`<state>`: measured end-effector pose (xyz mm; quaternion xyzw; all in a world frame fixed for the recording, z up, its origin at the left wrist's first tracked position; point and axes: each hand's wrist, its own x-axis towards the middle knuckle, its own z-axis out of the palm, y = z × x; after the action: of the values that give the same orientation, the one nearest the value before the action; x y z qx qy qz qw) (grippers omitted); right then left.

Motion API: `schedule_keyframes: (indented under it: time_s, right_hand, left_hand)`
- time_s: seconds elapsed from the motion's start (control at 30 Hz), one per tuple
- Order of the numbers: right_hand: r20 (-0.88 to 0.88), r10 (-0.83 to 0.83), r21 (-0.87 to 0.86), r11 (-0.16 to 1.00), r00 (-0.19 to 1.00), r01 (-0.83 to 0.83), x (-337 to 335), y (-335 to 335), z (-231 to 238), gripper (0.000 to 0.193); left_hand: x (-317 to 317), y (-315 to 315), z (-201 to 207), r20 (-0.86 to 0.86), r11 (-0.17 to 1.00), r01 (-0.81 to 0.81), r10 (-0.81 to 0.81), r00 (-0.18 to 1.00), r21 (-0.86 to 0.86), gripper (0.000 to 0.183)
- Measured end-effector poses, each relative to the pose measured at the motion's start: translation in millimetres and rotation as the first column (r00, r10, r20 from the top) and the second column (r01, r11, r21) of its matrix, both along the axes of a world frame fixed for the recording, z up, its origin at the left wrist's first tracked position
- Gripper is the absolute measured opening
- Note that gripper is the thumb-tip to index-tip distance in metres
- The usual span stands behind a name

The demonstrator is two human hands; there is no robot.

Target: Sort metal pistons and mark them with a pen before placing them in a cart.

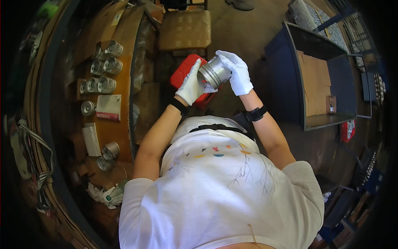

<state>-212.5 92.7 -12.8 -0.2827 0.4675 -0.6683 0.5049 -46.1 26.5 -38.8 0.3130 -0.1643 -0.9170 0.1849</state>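
A shiny metal piston, a short ringed cylinder, is held in front of me between both white-gloved hands. My left hand grips its lower left side. Over the piston's upper right end my right hand is closed. Both wrists wear black bands. Beneath the hands stands a red plastic stool.
On my left a brown table carries several more metal pistons, a notebook and white paper. A wooden chair stands ahead. A dark blue bin lined with cardboard is on the right. White gloves lie at the lower left.
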Motion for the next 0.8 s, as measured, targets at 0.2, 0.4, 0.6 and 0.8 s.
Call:
schedule_keyframes:
  time_s: [0.2,0.4,0.6,0.8]
  right_hand:
    - [0.13,0.222,0.168,0.956,0.966,-0.242,19,-20,-3,0.029]
    - [0.42,0.548,0.117,0.757,0.723,-0.643,86,-36,-5,0.027]
    - [0.643,0.555,0.226,0.522,0.528,-0.822,151,-55,-17,0.028]
    - [0.594,0.773,0.102,0.202,0.222,-0.974,266,-34,-6,0.029]
  left_hand:
    - [41,-10,-27,-0.022,0.985,-0.121,0.119,0.993,-0.125,0.051]
    - [107,14,-22,-0.187,0.943,-0.326,0.332,0.924,0.065,0.03]
    - [168,39,-69,-0.294,0.887,-0.427,0.367,0.883,-0.175,0.029]
    - [273,124,-50,-0.209,0.665,-0.651,0.623,0.754,-0.367,0.044]
